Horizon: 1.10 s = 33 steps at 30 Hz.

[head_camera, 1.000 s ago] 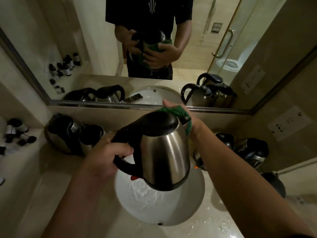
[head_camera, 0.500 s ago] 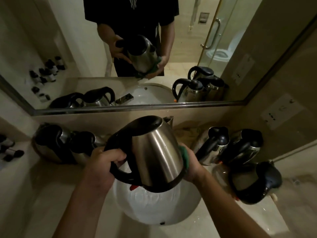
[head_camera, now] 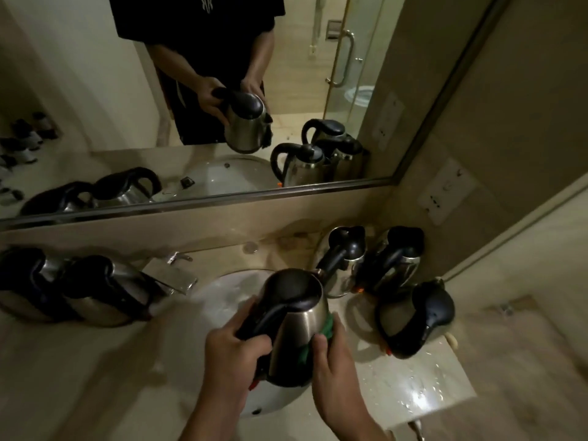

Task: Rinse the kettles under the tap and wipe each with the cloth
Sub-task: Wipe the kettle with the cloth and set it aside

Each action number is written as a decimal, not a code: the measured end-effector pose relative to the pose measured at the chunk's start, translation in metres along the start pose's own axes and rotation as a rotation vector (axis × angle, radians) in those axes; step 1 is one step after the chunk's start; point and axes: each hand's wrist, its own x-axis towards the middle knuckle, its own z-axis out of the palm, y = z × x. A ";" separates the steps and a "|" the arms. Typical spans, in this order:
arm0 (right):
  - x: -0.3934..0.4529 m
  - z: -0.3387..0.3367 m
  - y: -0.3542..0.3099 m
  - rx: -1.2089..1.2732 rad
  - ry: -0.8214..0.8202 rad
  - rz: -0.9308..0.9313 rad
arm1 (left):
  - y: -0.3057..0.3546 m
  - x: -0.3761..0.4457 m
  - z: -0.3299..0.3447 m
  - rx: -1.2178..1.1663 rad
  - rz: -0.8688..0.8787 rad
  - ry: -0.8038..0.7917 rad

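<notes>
- Your left hand (head_camera: 234, 351) has its fingers wrapped round the black handle of the steel kettle (head_camera: 296, 326).
- The kettle is up in the air, just above the near side of the white sink (head_camera: 219, 300).
- Your right hand (head_camera: 334, 370) presses the green cloth (head_camera: 326, 327) on the kettle's right side, thumb curled over it.
- Three kettles (head_camera: 410, 316) sit on the wet surface (head_camera: 413, 386) to the right.
- Two more kettles (head_camera: 101, 291) lie tipped over on the left.
- The mirror (head_camera: 95, 90) is on the far wall.
</notes>
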 end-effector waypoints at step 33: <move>0.064 -0.208 0.174 -0.413 0.015 0.305 | -0.156 0.035 0.193 0.449 0.135 0.104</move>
